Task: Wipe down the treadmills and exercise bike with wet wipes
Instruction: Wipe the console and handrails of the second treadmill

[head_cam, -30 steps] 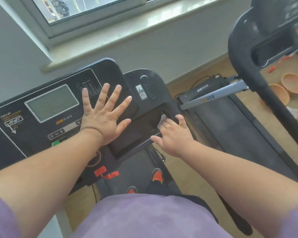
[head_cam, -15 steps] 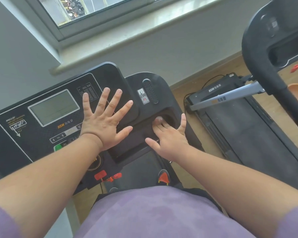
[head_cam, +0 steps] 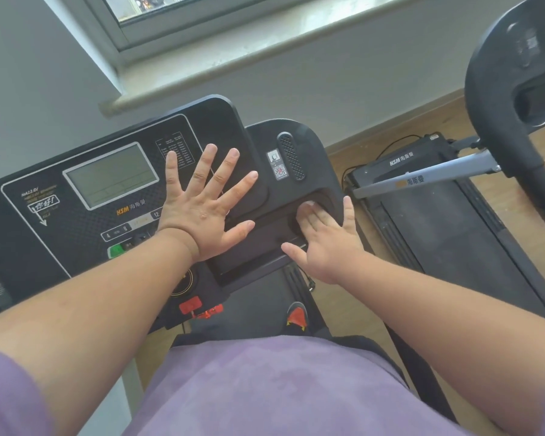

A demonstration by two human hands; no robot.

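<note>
- On treadmill console [head_cam: 85, 234]: left hand [head_cam: 202, 212] pressed flat, fingers spread wide, holding nothing.
- Inside right-side cup recess: right hand [head_cam: 324, 243], fingers straight, pressing white wipe [head_cam: 309, 203], mostly hidden beneath fingertips.

The console's raised rim [head_cam: 324, 158] hems the right hand [head_cam: 324, 234]; open floor [head_cam: 337, 287] lies beside it.

Grey wall [head_cam: 296, 86], pale window sill [head_cam: 265, 48] under a framed window [head_cam: 158, 14], daylight, wooden floor [head_cam: 346, 165]
</note>
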